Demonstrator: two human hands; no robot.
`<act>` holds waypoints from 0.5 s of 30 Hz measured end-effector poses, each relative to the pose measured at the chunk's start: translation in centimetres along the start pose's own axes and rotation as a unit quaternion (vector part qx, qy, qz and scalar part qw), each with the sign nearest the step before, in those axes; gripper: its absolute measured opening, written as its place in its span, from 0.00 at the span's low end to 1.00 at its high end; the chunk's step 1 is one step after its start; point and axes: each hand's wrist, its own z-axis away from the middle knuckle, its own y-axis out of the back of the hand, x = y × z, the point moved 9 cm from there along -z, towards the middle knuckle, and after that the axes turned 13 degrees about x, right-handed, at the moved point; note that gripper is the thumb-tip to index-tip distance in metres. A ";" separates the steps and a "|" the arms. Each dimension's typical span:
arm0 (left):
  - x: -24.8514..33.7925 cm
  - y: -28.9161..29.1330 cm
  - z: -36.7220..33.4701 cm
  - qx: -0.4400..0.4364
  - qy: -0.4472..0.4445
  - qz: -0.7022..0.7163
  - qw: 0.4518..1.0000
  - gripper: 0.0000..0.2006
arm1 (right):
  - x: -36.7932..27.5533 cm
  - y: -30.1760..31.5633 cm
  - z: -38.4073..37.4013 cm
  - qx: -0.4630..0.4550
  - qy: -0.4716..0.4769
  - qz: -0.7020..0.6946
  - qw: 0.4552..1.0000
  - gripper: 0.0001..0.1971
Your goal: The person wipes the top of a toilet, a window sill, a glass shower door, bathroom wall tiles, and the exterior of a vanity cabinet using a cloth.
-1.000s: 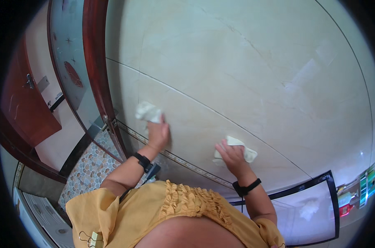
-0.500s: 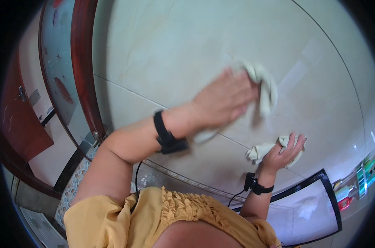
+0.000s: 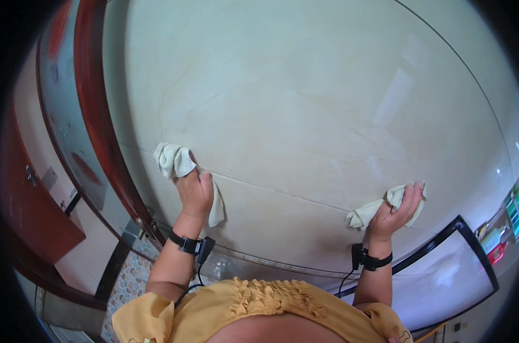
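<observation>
My left hand (image 3: 194, 190) presses a pale cream cloth (image 3: 173, 159) against the tiled wall, close to the reddish-brown door frame. Part of that cloth hangs down along the right side of the hand, and the fingertips are hidden under it. Over on the right, my right hand (image 3: 395, 212) grips a second pale cloth (image 3: 364, 215), bunched against the same wall (image 3: 305, 103). Its fingers bend over the cloth, which sticks out on both sides. Each wrist carries a black strap with a small box and a cable.
A curved wooden door frame (image 3: 96, 108) with patterned glass borders the wall on the left, and a red-brown door (image 3: 36, 194) stands beyond it. At the lower right is a black-edged mirror (image 3: 442, 280). Colourful bottles (image 3: 495, 251) sit beside it at the far right.
My left hand has swept its cloth from the upper middle of the wall down and left toward the door frame. My right hand stays in nearly the same place with its cloth.
</observation>
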 end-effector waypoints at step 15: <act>30.4 -0.6 -18.5 0.072 -0.310 0.198 0.927 0.17 | 0.3 0.5 0.0 -0.027 0.017 -0.028 0.999 0.26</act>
